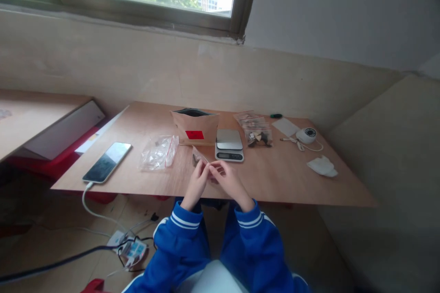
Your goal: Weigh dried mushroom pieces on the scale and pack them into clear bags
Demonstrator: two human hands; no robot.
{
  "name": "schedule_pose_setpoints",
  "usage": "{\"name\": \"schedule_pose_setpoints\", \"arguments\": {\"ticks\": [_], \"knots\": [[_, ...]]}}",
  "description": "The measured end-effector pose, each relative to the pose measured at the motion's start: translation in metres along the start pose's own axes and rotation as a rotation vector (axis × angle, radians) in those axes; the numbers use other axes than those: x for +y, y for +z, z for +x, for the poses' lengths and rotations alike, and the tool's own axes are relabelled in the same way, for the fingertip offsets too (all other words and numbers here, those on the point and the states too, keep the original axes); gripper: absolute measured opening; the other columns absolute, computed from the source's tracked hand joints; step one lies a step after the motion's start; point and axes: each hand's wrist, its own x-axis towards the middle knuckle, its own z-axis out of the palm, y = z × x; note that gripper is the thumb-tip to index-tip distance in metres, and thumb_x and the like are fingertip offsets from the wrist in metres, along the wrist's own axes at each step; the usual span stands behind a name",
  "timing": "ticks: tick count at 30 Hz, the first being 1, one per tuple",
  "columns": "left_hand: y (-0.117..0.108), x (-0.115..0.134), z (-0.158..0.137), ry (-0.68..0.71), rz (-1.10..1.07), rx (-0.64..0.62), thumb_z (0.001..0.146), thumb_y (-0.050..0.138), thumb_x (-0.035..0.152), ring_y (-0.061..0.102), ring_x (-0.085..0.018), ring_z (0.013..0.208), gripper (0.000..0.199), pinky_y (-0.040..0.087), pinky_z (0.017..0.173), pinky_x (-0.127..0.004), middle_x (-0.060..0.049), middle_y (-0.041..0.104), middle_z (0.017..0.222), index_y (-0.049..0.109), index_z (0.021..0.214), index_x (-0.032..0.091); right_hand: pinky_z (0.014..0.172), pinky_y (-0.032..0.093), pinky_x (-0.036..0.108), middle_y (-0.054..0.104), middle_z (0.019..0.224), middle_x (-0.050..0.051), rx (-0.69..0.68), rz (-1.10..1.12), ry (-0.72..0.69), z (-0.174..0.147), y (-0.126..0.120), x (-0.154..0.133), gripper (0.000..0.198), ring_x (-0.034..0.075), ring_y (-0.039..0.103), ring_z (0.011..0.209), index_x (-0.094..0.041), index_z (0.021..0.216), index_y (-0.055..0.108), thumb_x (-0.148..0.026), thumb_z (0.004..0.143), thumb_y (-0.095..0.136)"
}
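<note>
My left hand (198,180) and my right hand (227,179) meet over the front of the table, fingertips pinched close together. Between them is a small clear zip bag (199,155) with something dark inside; its upper corner shows past my left fingers. Just beyond stands a brown kraft pouch (197,123) with a red label, its top gaping. To its right sits a small digital kitchen scale (229,145) with nothing on its plate. A larger clear zip bag (160,153) lies crumpled left of my hands.
Several filled zip bags (257,133) lie right of the scale. Farther right are a white dome camera (305,135) with its cable, a white paper (285,127), a green-handled tool (276,116) and a crumpled tissue (322,166). A charging phone (107,163) lies at the left edge.
</note>
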Motion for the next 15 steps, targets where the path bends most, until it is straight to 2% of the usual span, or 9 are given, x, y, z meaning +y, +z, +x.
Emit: {"name": "schedule_pose_setpoints", "arguments": {"ticks": [4,8,11,15], "knots": [[-0.007,-0.004,0.007,0.031,0.067,-0.066,0.080,0.055,0.050,0.053,-0.016,0.076,0.032,0.045,0.073,-0.027,0.000,0.053,0.074,0.051,0.076,0.019,0.056,0.054,0.025,0.070,0.079,0.003,-0.061,-0.001,0.070,0.003,-0.002,0.003,0.031,0.015,0.066,0.066,-0.020,0.093,0.064,-0.047,0.080,0.058],[-0.013,-0.004,0.012,0.036,0.125,-0.104,0.082,0.054,0.048,0.051,-0.014,0.072,0.031,0.043,0.067,-0.024,0.001,0.050,0.071,0.049,0.073,0.018,0.055,0.054,0.026,0.071,0.077,0.003,-0.084,-0.029,0.124,0.009,-0.001,0.003,0.028,0.016,0.067,0.062,-0.020,0.088,0.065,-0.045,0.082,0.056],[-0.017,0.002,0.015,0.051,0.227,-0.098,0.082,0.055,0.046,0.045,-0.011,0.064,0.034,0.038,0.060,-0.022,0.004,0.044,0.063,0.046,0.065,0.018,0.063,0.055,0.028,0.072,0.081,0.004,-0.090,-0.100,0.131,0.013,0.002,0.002,0.024,0.017,0.068,0.069,-0.020,0.089,0.065,-0.041,0.082,0.056],[-0.021,0.010,0.021,0.076,0.322,-0.128,0.083,0.053,0.045,0.044,-0.011,0.062,0.035,0.035,0.059,-0.022,0.004,0.045,0.060,0.048,0.063,0.017,0.072,0.053,0.030,0.072,0.091,0.005,-0.001,-0.142,0.130,0.013,0.008,0.001,0.025,0.020,0.069,0.083,-0.022,0.099,0.061,-0.039,0.080,0.061]]}}
